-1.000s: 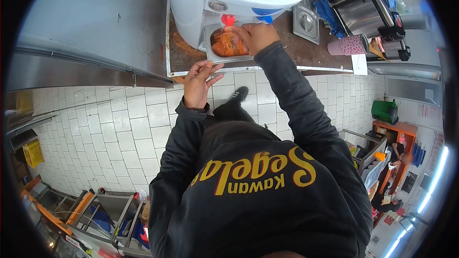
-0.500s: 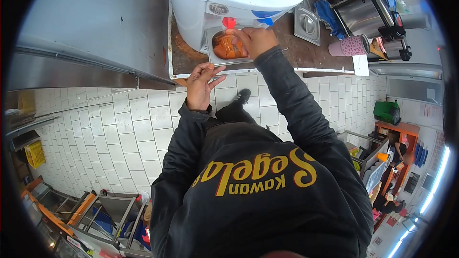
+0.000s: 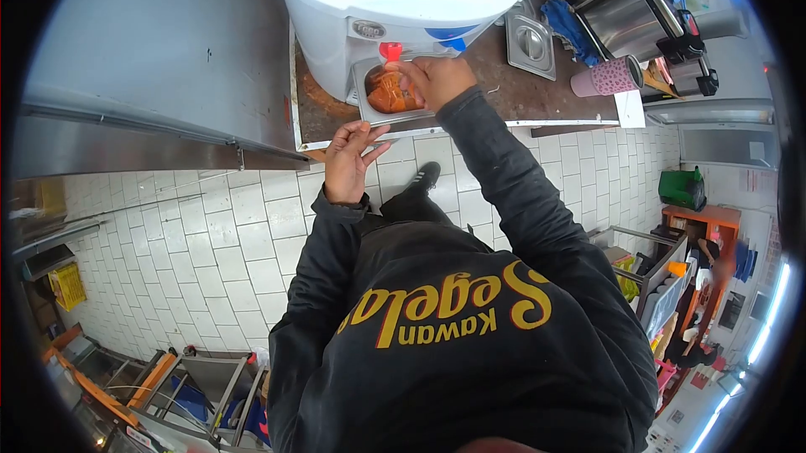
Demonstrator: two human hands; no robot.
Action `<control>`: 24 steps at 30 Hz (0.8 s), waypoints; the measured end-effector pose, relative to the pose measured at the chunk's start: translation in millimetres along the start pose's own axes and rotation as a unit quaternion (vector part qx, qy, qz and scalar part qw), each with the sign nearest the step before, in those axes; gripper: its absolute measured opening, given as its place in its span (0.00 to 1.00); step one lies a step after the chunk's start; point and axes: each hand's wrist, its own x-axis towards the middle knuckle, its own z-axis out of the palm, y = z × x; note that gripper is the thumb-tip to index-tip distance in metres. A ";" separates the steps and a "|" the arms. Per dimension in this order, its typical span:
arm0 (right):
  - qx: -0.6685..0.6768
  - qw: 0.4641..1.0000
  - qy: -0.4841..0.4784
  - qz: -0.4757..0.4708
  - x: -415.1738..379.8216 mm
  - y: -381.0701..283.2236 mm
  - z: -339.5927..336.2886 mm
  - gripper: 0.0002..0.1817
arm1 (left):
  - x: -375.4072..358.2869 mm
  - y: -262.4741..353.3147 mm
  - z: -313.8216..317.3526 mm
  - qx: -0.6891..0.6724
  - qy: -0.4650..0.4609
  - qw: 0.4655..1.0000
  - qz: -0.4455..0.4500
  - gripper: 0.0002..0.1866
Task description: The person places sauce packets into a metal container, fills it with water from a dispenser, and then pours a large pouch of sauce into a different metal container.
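A small steel pan [image 3: 363, 83] sits under the front of a white water dispenser [image 3: 315, 12], near the counter's front edge. Orange-red food [image 3: 391, 94] with some liquid fills part of it. My right hand [image 3: 437, 82] reaches over the pan, its fingers curled and pinched at the red tap [image 3: 390, 51]. That hand covers the pan's right side. At the pan's near left corner, my left hand [image 3: 348, 163] pinches the rim with thumb and forefinger, palm up. Its other fingers stretch out below the counter edge.
Right of the dispenser lie a steel lid [image 3: 531, 43] and a blue cloth [image 3: 567, 29]. A pink patterned tumbler [image 3: 606, 78] stands near a steel appliance [image 3: 631, 8]. A large metal cabinet [image 3: 151, 50] borders the left. Behind me are wheeled racks [image 3: 206, 386] and, farther off, people.
The whole view has shifted slightly, with counter and dispenser a little farther left. Both hands keep nearly the same places at the tap and the pan's corner.
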 end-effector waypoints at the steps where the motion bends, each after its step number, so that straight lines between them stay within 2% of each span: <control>1: -0.006 1.000 0.010 -0.013 1.4 3.1 1.6 0.23 | 0.8 0.2 0.0 0.000 -0.001 1.000 0.001 0.07; 5: -0.027 1.000 -0.008 0.011 1.2 -0.1 -0.7 0.25 | -0.4 3.0 2.6 0.009 0.006 1.000 -0.006 0.07; 11: -0.060 0.998 -0.010 -0.024 2.0 3.2 1.5 0.23 | 1.1 1.5 -0.5 0.011 0.008 1.000 -0.015 0.07; 13: -0.008 0.999 0.021 -0.033 2.2 6.4 6.2 0.25 | 0.8 1.1 -1.4 0.006 0.006 1.000 -0.013 0.07; 17: -0.040 0.999 0.012 -0.001 0.1 6.0 9.5 0.22 | 0.5 1.3 -1.0 0.002 0.010 1.000 -0.013 0.06; 19: 0.024 0.991 0.083 -0.098 -1.3 9.7 13.7 0.25 | 0.0 1.5 -0.3 -0.001 0.008 1.000 -0.013 0.06; 24: 0.065 0.996 0.035 -0.047 -7.3 -4.8 2.8 0.24 | 0.3 0.0 -2.5 -0.004 0.009 1.000 -0.013 0.07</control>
